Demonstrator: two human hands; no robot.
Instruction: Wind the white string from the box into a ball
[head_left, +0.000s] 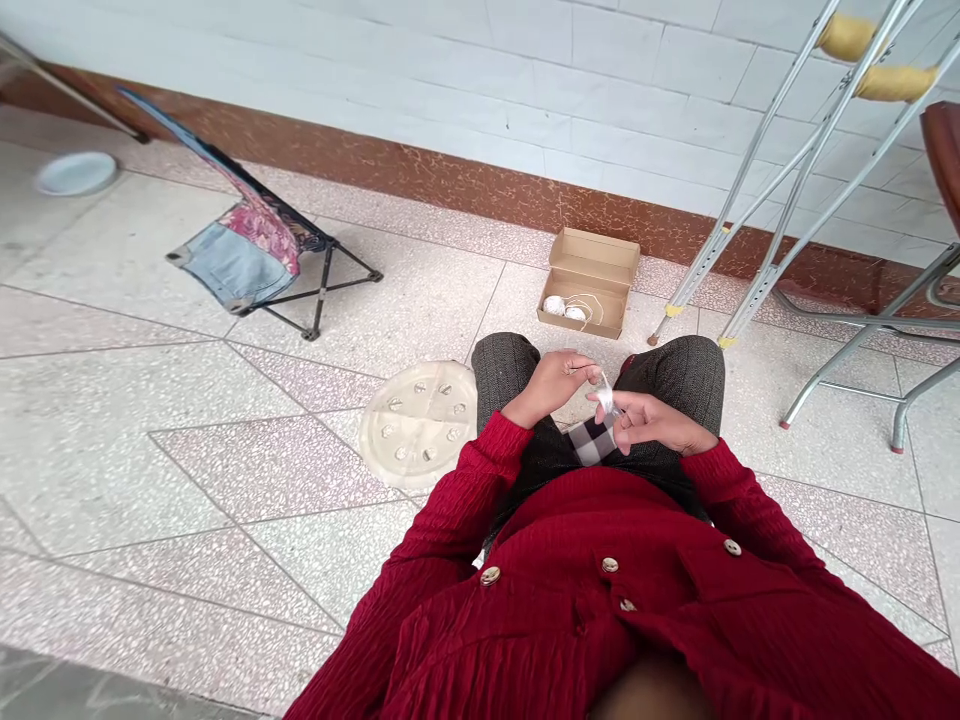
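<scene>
My left hand (559,383) is above my lap, its thumb and fingertips pinched together on a strand of white yarn. Facing it, my right hand (652,420) has a small bundle of white yarn (606,400) at its fingers, which looks wound around them. The strand runs between both hands. On the floor beyond my knees lies an open cardboard box (589,262). Inside it are two white yarn balls (553,305) and a loose loop of yarn. A checkered cloth (592,440) shows between my thighs, below the hands.
A round, pale mat with holes (409,425) lies left of my knees. Further left stands a low folding chair (255,255), with a white round lid or basin (76,173) behind it. Crutches (795,180) lean on the wall at right, near a metal-legged chair (870,345).
</scene>
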